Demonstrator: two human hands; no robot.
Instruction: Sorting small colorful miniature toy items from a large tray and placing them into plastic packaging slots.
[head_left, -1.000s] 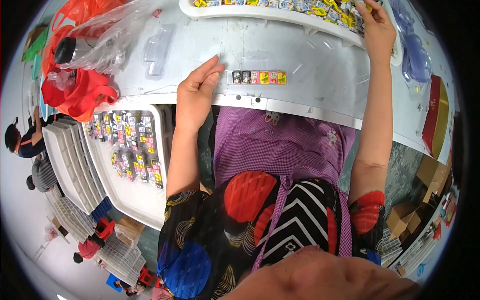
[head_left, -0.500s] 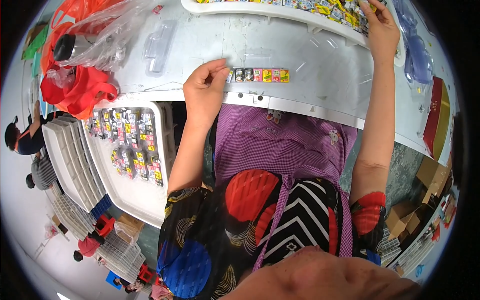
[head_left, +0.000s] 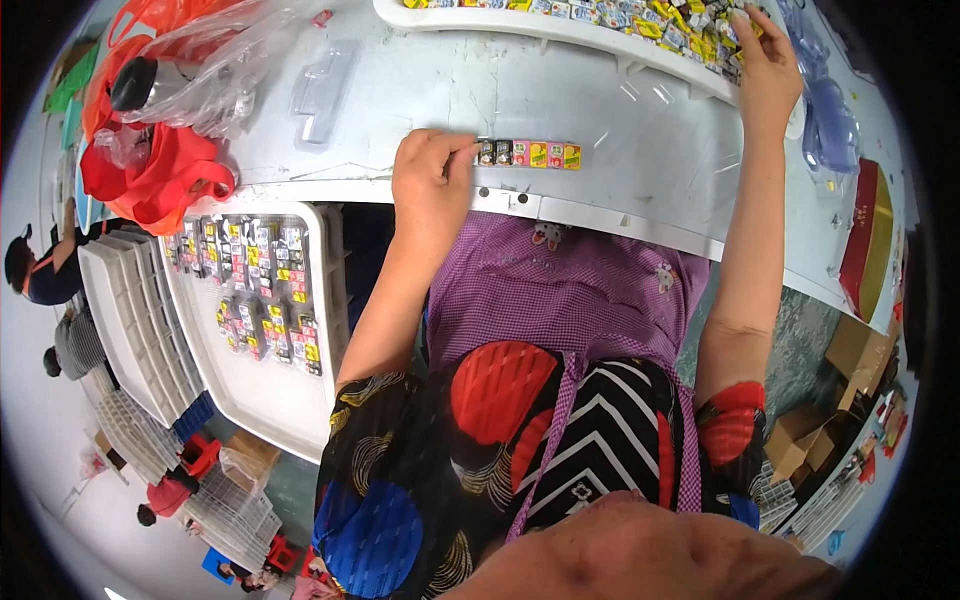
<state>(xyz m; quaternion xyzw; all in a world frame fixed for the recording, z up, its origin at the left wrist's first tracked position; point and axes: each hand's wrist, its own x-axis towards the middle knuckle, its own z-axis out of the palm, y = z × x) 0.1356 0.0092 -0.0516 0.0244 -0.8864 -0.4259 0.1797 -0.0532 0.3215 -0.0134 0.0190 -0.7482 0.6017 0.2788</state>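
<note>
A short row of small printed boxes, black at the left and then pink and yellow by turns, lies near the table's front edge. At the row's left end is my left hand, thumb and fingers closed together; whatever they pinch is hidden. My right hand reaches far right into a white tray heaped with small yellow, white and dark boxes. Its fingers are bent over the heap, and I cannot make out what is between their tips.
At the left, a lower white tray holds filled clear packs. Red bags and a flask lie on the table's left. A clear plastic shell lies nearby; more clear plastic sits right of the heaped tray.
My left hand has slid right against the row's left end, covering the whitish piece that showed at its fingertips. The right hand stays over the heap, fingers shifted slightly.
</note>
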